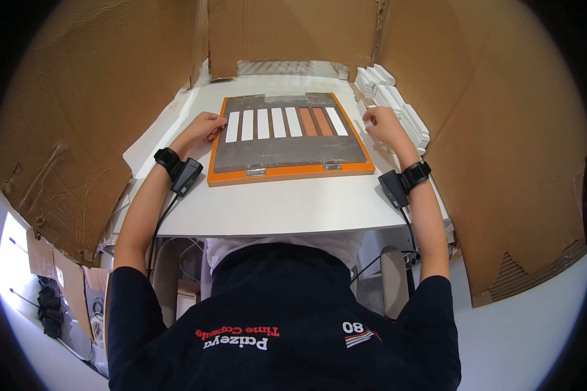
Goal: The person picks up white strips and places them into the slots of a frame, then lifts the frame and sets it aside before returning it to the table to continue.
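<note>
On the white table lies an orange board [287,173] with a grey plate [293,151] taped onto it. The plate has a row of slots. Several hold white strips [262,124], and two slots toward the right show bare orange-brown [314,122]. My left hand [207,127] is closed, its curled fingers at the board's left edge; whether they grip something small is hidden. My right hand [385,125] is just past the board's right edge, beside stacked white strips [411,127]. Its fingers are bent together, and what they hold, if anything, cannot be made out.
Cardboard walls [489,130] enclose the table [274,212] at the left, back and right. More white strips [374,78] are stacked at the back right. Black wrist devices [186,176] with cables sit on both forearms.
</note>
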Demonstrator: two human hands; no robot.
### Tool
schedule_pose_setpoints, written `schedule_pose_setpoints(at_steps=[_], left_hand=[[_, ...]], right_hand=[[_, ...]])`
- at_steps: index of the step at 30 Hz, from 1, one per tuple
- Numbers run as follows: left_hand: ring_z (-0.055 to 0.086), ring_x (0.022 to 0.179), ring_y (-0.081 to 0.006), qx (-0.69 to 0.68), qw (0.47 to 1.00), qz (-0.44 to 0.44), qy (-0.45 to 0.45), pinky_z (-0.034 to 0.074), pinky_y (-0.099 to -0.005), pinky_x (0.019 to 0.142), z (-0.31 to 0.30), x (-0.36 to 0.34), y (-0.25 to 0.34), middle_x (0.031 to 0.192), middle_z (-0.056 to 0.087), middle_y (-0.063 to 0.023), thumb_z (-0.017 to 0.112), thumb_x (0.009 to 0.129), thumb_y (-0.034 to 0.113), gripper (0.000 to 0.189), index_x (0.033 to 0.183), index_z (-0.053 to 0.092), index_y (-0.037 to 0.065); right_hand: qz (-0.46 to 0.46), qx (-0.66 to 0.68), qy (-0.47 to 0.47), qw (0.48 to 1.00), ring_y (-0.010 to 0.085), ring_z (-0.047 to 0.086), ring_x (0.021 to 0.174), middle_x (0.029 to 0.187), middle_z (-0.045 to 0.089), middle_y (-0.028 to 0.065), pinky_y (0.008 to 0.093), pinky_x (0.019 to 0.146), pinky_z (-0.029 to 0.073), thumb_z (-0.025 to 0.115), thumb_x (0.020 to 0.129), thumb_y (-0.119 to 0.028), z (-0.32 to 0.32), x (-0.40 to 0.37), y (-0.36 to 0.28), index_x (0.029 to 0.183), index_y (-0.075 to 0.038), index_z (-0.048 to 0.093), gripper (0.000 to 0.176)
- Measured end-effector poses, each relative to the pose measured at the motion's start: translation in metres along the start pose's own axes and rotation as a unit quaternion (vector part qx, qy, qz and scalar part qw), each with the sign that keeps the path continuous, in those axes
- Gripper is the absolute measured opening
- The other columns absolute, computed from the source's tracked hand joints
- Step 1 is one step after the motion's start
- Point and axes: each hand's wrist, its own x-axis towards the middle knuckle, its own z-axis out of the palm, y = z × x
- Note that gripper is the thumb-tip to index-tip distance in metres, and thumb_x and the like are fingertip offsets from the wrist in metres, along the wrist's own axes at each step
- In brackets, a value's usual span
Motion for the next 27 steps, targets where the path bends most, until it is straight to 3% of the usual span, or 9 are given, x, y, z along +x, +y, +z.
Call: schedule_pose_setpoints(at_steps=[2,5,8,11,14,20,26,27], left_hand=[[0.035,0.044,-0.0062,0.003,1.0,0.0,0.001,0.029,-0.0227,0.043,0.0,0.0,0.0,0.051,0.042,0.0029,0.053,0.088,0.024,0.027,0.071,0.056,0.004],[0.035,0.044,-0.0062,0.006,1.0,0.002,0.0,0.029,-0.0225,0.043,-0.001,0.0,0.0,0.051,0.042,0.0029,0.053,0.088,0.024,0.027,0.072,0.056,0.003],[0.035,0.044,-0.0062,0.002,1.0,0.005,-0.004,0.029,-0.0224,0.043,-0.001,0.002,-0.002,0.051,0.043,0.0029,0.053,0.088,0.024,0.027,0.073,0.057,0.003],[0.036,0.044,-0.0062,-0.002,1.0,0.003,-0.001,0.029,-0.0223,0.043,0.0,-0.002,0.001,0.051,0.043,0.003,0.053,0.088,0.024,0.027,0.073,0.057,0.003],[0.036,0.044,-0.0062,0.002,1.0,0.005,0.001,0.029,-0.0224,0.042,0.001,-0.002,0.001,0.051,0.042,0.003,0.053,0.088,0.024,0.027,0.073,0.057,0.003],[0.035,0.042,-0.006,-0.002,1.0,0.007,-0.004,0.027,-0.0227,0.041,-0.001,0.0,-0.002,0.05,0.042,0.0027,0.053,0.088,0.024,0.026,0.072,0.056,0.003],[0.035,0.042,-0.0063,0.001,1.0,0.009,-0.003,0.026,-0.0228,0.041,-0.001,0.002,-0.004,0.049,0.042,0.0024,0.053,0.088,0.025,0.027,0.071,0.056,0.004],[0.035,0.042,-0.0064,0.003,1.0,0.009,-0.003,0.027,-0.0228,0.041,-0.001,0.002,-0.004,0.049,0.042,0.0024,0.053,0.087,0.025,0.027,0.071,0.056,0.004]], right_hand=[[0.009,0.002,0.005,1.0,0.0241,0.06,0.071,0.077,0.063,0.0152,0.0307,0.066,0.048,0.065,0.061,0.001,-0.001,0.001,0.0,0.083,0.002,0.065,0.022],[0.014,-0.003,-0.12,0.993,0.0247,0.06,0.071,0.077,0.062,0.0159,0.0307,0.065,0.048,0.064,0.061,0.001,-0.002,-0.005,-0.002,0.084,0.003,0.065,0.022],[-0.01,-0.01,-0.026,1.0,0.0246,0.06,0.07,0.077,0.063,0.015,0.03,0.066,0.048,0.066,0.06,0.0,0.002,-0.001,0.004,0.085,0.002,0.065,0.024],[0.005,-0.01,-0.01,1.0,0.0245,0.06,0.069,0.077,0.063,0.0145,0.0296,0.066,0.048,0.067,0.06,-0.001,-0.003,0.0,-0.001,0.085,0.002,0.065,0.026],[0.034,-0.006,-0.15,0.988,0.0244,0.061,0.071,0.079,0.064,0.0149,0.0291,0.067,0.049,0.068,0.059,-0.001,-0.001,-0.003,0.0,0.085,0.002,0.066,0.026],[0.029,-0.005,-0.062,0.998,0.0263,0.063,0.073,0.08,0.065,0.0181,0.0307,0.067,0.05,0.065,0.061,0.0,-0.008,-0.003,-0.009,0.082,0.002,0.067,0.021],[0.072,0.031,-0.133,0.988,0.0263,0.063,0.071,0.079,0.065,0.0187,0.0313,0.066,0.049,0.067,0.062,-0.002,0.0,-0.002,-0.001,0.081,0.003,0.066,0.02],[0.051,0.027,-0.103,0.993,0.0262,0.063,0.071,0.078,0.065,0.0186,0.0314,0.066,0.049,0.067,0.062,-0.003,-0.001,-0.002,-0.001,0.08,0.003,0.066,0.019]])
